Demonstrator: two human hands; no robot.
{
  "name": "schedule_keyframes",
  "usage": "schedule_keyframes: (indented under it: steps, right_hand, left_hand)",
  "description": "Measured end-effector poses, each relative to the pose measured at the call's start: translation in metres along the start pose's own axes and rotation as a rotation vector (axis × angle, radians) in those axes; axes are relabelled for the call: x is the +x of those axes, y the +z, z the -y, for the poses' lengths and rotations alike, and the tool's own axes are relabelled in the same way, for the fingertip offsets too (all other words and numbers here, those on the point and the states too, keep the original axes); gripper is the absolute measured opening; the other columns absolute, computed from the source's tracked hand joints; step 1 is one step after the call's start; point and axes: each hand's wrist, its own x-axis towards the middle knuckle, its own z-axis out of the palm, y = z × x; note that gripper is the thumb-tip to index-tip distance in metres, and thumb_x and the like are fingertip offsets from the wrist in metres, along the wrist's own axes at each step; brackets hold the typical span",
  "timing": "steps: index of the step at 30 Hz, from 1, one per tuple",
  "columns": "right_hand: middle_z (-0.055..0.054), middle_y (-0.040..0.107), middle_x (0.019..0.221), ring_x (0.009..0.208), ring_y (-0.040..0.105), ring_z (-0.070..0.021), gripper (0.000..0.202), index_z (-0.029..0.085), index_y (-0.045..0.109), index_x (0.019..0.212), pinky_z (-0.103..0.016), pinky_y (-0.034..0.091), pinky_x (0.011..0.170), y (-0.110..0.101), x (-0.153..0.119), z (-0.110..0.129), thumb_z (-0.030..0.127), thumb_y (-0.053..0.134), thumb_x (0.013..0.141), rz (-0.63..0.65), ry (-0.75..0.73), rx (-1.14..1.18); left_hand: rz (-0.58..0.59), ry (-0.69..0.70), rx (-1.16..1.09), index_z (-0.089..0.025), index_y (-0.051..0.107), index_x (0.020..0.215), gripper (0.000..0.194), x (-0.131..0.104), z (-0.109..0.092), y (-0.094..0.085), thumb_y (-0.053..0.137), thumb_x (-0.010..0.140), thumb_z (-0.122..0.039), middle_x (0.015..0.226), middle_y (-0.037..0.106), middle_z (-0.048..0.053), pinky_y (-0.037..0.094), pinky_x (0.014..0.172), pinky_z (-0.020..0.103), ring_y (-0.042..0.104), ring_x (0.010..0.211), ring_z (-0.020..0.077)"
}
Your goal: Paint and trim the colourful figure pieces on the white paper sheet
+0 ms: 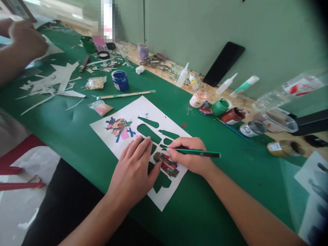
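Note:
A white paper sheet (138, 109) with several cut-out openings lies aslant on the green table covering. Its left part carries a painted figure (120, 128) in brown, pink and blue. My left hand (135, 167) lies on the sheet, fingers stretched out, its thumb beside a dark multicoloured painted piece (167, 164). In my right hand (193, 155) is a slim green-and-black pencil (210, 154), held in a writing grip. The pencil's dark tip points at the paper among the openings, just right of my left fingers. Whether the tip touches paper, I cannot tell.
Several paint jars line the right side, including a green jar (220, 106). Behind the sheet are a blue paint jar (120, 81), a brush (128, 94) and small bags (100, 107). Paper scraps (51, 80) cover the left, near another person's arm (23, 44).

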Motion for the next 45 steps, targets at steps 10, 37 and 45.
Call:
schedule_keyframes:
  steps: [10,37,45]
  right_hand:
    - [-0.003,0.076,0.077,0.067,0.069,-0.0153,0.002,0.019,0.074,0.081,-0.027,0.054,0.062,-0.003,0.004,-0.007,0.021,0.074,0.082,0.073,-0.136,-0.008]
    - [-0.001,0.074,0.078,0.069,0.067,-0.0143,0.009,0.021,0.071,0.079,-0.028,0.054,0.065,0.001,0.005,-0.001,0.016,0.069,0.086,0.129,-0.205,-0.073]
    - [-0.001,0.074,0.078,0.070,0.068,-0.0146,0.011,0.020,0.071,0.076,-0.028,0.054,0.067,-0.002,0.005,0.000,0.016,0.069,0.086,0.154,-0.217,-0.065]
  left_hand:
    - [0.053,0.002,-0.050,-0.020,0.064,0.133,0.041,0.000,0.003,-0.006,0.051,0.098,-0.037,0.144,0.059,0.006,0.040,0.114,0.056,0.048,0.138,0.0339]
    - [0.130,0.020,-0.097,-0.026,0.066,0.131,0.039,0.002,0.009,-0.011,0.047,0.100,-0.038,0.145,0.058,0.000,0.033,0.117,0.061,0.045,0.140,0.0345]
    - [0.131,0.025,-0.085,-0.027,0.065,0.133,0.039,0.001,0.009,-0.011,0.048,0.100,-0.039,0.146,0.058,-0.001,0.033,0.117,0.060,0.044,0.141,0.0338]
